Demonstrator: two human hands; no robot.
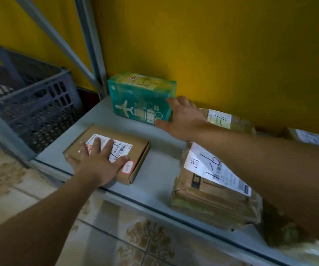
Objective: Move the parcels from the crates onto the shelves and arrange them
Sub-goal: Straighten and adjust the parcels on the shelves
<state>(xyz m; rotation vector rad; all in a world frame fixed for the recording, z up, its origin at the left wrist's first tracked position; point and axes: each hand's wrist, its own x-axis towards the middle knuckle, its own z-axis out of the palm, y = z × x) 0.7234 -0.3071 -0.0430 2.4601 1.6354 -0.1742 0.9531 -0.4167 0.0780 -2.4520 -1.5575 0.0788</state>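
Note:
A flat brown cardboard parcel [135, 150] with a white label lies near the front left of the grey shelf [160, 169]. My left hand [99, 160] rests flat on top of it, fingers spread. A teal box [139, 98] printed with a plane and luggage stands at the back against the yellow wall. My right hand [181, 120] reaches to its right end, fingers straight, touching its front right corner. A taped brown parcel [212, 198] with a large handwritten label lies at the front right under my right forearm.
A dark blue plastic crate [30, 100] stands on the floor left of the shelf, behind the grey metal uprights [91, 45]. More labelled parcels [229, 120] sit at the back right, another parcel [308, 137] farther right. Patterned floor tiles [116, 237] lie below the shelf edge.

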